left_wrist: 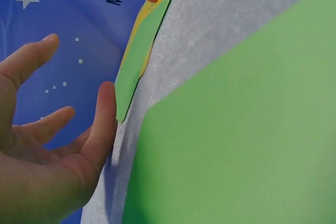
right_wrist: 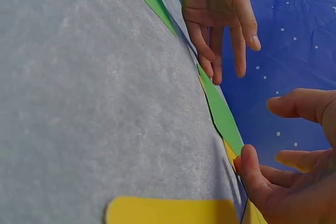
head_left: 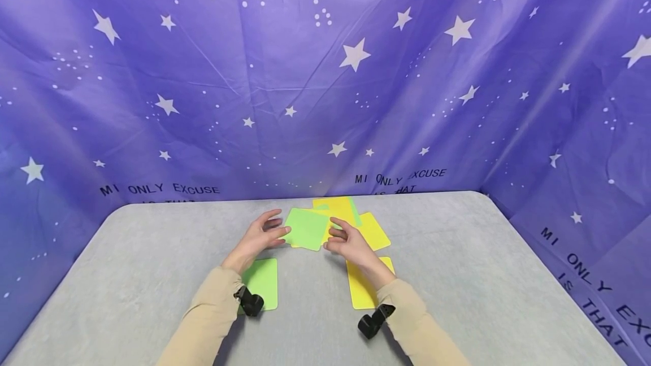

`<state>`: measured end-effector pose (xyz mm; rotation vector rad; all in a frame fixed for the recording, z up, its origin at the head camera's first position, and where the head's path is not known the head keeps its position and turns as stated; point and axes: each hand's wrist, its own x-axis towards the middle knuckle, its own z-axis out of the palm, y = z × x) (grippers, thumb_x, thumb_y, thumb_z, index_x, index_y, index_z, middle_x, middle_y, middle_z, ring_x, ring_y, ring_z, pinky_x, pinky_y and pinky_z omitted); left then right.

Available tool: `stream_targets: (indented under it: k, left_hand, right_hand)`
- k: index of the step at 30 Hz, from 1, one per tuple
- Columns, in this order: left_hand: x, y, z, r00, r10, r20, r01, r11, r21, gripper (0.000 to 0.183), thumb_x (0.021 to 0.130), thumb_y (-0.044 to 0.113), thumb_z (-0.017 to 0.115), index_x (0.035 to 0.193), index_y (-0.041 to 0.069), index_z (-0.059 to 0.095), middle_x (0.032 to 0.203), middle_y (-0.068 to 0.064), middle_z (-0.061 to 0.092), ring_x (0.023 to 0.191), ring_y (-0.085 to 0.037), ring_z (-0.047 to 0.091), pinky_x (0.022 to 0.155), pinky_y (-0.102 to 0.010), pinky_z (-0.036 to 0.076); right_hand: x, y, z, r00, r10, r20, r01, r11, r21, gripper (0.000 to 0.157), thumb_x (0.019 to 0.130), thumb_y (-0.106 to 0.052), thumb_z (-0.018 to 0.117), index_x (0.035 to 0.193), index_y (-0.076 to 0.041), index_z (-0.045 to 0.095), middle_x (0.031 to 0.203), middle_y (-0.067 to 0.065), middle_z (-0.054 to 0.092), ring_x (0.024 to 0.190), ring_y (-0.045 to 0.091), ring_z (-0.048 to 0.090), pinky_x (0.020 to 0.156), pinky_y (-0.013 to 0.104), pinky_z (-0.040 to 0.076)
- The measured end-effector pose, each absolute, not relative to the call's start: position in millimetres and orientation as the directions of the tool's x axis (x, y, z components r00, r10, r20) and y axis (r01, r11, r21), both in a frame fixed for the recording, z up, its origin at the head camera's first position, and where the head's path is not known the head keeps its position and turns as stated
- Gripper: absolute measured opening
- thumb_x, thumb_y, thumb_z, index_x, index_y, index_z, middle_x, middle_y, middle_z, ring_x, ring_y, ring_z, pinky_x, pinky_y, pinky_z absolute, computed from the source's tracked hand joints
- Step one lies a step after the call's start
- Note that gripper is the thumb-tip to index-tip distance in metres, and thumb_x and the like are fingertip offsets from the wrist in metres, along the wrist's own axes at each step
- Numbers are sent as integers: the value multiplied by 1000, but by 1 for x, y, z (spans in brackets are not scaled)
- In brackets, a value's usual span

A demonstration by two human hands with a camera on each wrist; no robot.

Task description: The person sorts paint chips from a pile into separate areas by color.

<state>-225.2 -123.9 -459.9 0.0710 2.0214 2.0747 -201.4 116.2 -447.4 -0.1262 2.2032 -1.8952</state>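
A loose pile of square-cornered, card-like sheets lies at the middle back of the table, with a green card [head_left: 307,229] on top and yellow cards [head_left: 373,231] under and behind it. At its left edge is my left hand [head_left: 258,237], fingers spread and a fingertip right at the card's corner. My right hand [head_left: 352,244] is at the pile's right side, fingers loosely bent, fingertips close to the edge. In the left wrist view the left hand [left_wrist: 63,145] curls round nothing; the right wrist view shows the same of the right hand [right_wrist: 294,166].
Closer to me, a single green card [head_left: 267,286] lies under the left wrist and a single yellow card [head_left: 361,290] under the right. The grey table [head_left: 152,275] ends at a purple curtain [head_left: 285,83] with white stars. Both wrists carry black cameras.
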Motion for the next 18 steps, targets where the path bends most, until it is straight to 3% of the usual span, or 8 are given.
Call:
stream_targets:
  k: [10, 18]
  left_hand:
    - [-224, -120, -460, -952, 255, -169, -189, -58, 980, 64, 92, 6, 62, 147, -5, 30, 141, -33, 33, 118, -37, 51, 94, -44, 49]
    - [-222, -118, -462, -950, 241, -196, -214, -47, 976, 60, 90, 4, 63, 144, -3, 37, 139, -29, 40, 100, -23, 58, 82, -32, 52]
  right_hand:
    - [-202, 117, -449, -963, -234, -132, 113, 95, -989, 71, 82, 0, 65, 146, 4, 34, 139, 34, 40, 117, 39, 52, 96, 43, 47]
    - [-201, 117, -449, -964, -191, -186, 193, -19, -981, 67, 81, -1, 65, 142, 2, 38, 136, 30, 43, 105, 28, 58, 90, 38, 49]
